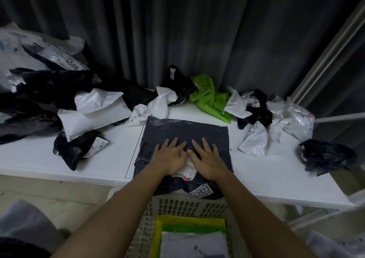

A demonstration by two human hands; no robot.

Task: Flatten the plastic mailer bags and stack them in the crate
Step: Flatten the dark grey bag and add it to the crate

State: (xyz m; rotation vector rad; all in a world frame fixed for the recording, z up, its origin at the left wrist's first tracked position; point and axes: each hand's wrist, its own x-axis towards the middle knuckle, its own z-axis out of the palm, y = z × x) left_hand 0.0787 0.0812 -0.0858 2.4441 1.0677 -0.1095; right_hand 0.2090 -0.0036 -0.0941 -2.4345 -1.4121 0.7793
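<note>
A dark grey mailer bag (183, 131) lies spread on the white table (35, 157), its near end hanging over the table's front edge. My left hand (169, 156) and my right hand (208, 159) press flat on it side by side, fingers straight and spread, partly over its white shipping label (186, 171). Below the table edge stands a white slotted crate (187, 204) that holds flat bags: a yellow one, a green one and a grey-white one (189, 242) on top.
Crumpled bags crowd the back of the table: a black and white heap (59, 92) at left, a green bag (209, 97) behind, white bags (276, 123) and a black bag (325, 155) at right. Dark curtains hang behind.
</note>
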